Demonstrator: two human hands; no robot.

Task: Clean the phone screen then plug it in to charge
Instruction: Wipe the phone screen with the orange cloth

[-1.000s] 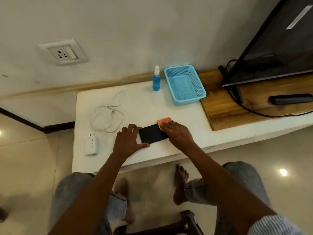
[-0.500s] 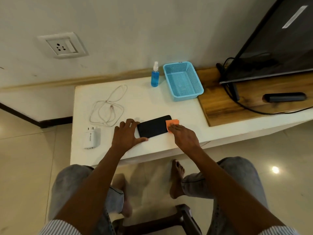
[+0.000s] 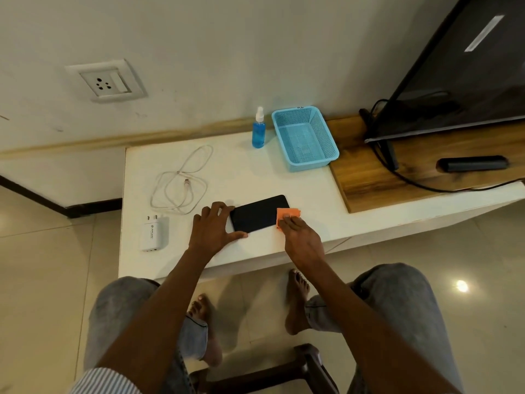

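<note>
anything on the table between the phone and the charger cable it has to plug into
Nothing visible does. The phone lies flat, the cable coiled to its left, bare table between. Only the left hand rests at that end.

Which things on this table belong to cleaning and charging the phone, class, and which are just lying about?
Belong to the job: phone, orange cloth under the right hand, left hand steadying the phone, spray bottle, white cable, charger plug, wall socket.

Lying about: blue basket, remote, television.
</note>
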